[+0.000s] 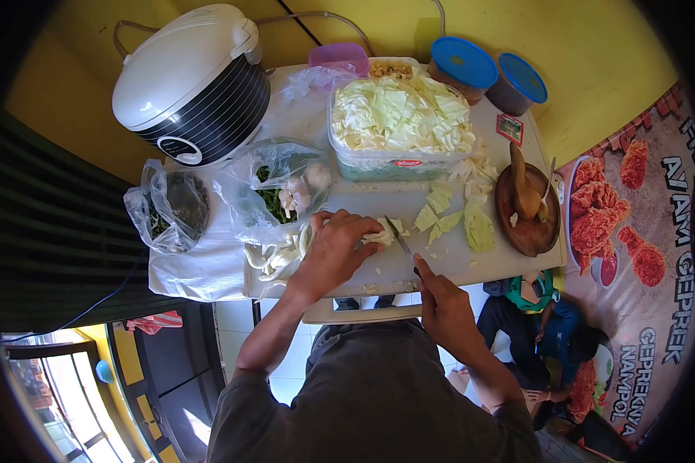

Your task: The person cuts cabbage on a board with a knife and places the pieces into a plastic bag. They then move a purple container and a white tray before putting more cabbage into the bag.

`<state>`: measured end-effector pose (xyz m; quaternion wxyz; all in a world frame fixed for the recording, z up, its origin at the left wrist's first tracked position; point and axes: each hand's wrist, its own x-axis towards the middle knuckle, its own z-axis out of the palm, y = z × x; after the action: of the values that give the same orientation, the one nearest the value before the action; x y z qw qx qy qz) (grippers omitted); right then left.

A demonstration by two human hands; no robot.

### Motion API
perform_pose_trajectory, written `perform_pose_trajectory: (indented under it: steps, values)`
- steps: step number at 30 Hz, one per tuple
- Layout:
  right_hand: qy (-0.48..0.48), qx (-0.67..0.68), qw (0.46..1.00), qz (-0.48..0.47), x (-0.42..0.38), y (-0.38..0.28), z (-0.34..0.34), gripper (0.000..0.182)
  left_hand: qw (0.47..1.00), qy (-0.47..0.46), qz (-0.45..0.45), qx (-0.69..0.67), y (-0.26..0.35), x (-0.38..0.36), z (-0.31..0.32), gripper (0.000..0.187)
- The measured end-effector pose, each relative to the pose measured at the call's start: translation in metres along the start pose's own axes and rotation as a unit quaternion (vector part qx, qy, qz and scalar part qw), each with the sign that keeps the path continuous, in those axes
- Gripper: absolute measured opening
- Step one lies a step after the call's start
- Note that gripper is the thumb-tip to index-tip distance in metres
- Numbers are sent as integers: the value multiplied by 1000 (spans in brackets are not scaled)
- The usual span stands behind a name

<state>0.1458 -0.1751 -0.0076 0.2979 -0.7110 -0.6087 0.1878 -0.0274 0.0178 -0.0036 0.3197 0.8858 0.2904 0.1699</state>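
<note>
On the white cutting board (347,202), my left hand (333,251) is closed on a small piece of pale cabbage (384,233) near the board's middle. The handle of a knife (401,238) is in my right hand (442,305), its blade tilted up and left beside that piece. Cut cabbage leaves (479,228) lie to the right of the blade, with small scraps around. Pale strips of cabbage (274,258) rest at the board's left, by my left wrist. Beyond the board stands a clear tub (390,169) heaped with cut cabbage (401,116).
A rice cooker (197,85) stands at the back left. Plastic bags (243,189) of greens and garlic lie left. Blue-lidded containers (463,62) are at the back. A stone mortar (510,201) with a pestle (523,185) sits right. Two people (564,339) are low at the right.
</note>
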Motion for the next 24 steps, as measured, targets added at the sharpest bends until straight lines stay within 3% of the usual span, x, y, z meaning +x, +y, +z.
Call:
perform_pose_trajectory:
  steps: [3,7,13,19,24]
  values:
    - [41,2,999,10,1,5,-5,65,1000,10,-19,-14,1,1,-1,42]
    - [-10,2,1000,22,-1,8,-8,60,998,10,11,62,-2,11,5,54]
    - [59,26,998,-2,4,22,0,57,991,39,34,123,3,19,4,40]
    - [54,25,998,1,4,22,1,57,994,-94,57,-16,23,32,-30,42]
    - [25,38,998,42,3,20,-3,52,980,123,150,-46,60,80,-79,37]
